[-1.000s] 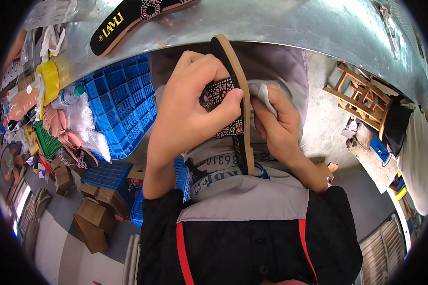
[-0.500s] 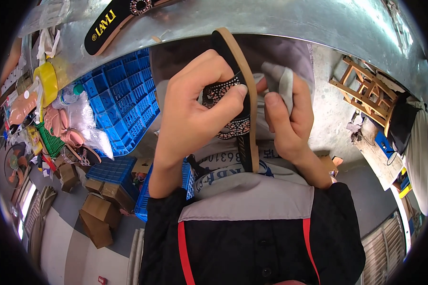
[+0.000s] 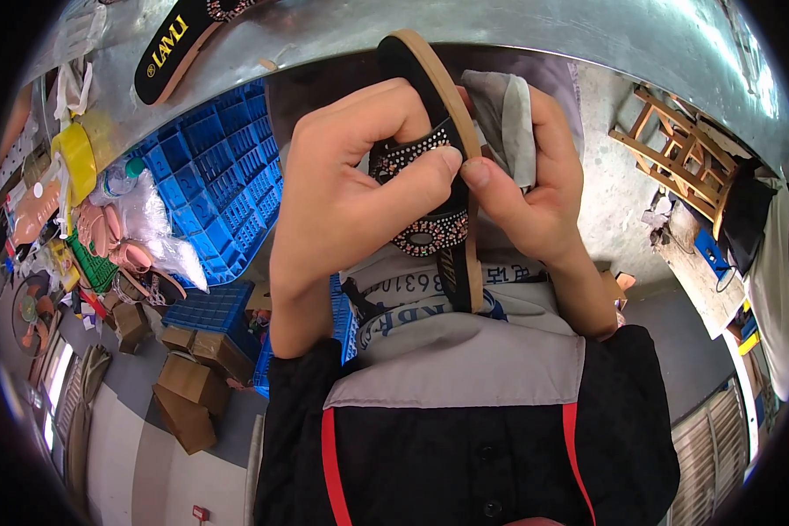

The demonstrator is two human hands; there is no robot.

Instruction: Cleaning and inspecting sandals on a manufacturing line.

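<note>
My left hand (image 3: 351,184) grips a black sandal (image 3: 438,167) with a tan sole edge and a beaded, studded strap, held upright on its edge close to my chest. My right hand (image 3: 535,188) touches the sandal's tan edge with its thumb and holds a crumpled grey cloth (image 3: 508,118) bunched in its fingers. The sandal's heel end points down over my grey and black jacket. Much of the sandal's top is hidden behind my left fingers.
A metal table edge (image 3: 342,31) runs across the top with another black sandal (image 3: 180,48) on it. Blue plastic crates (image 3: 219,167), bagged pink soles (image 3: 123,237) and cardboard boxes (image 3: 193,386) lie at left. A wooden stool (image 3: 666,153) stands at right.
Both hands and the sandal have come up closer to the camera. My right hand has shifted the cloth from the sandal's side up behind its upper edge.
</note>
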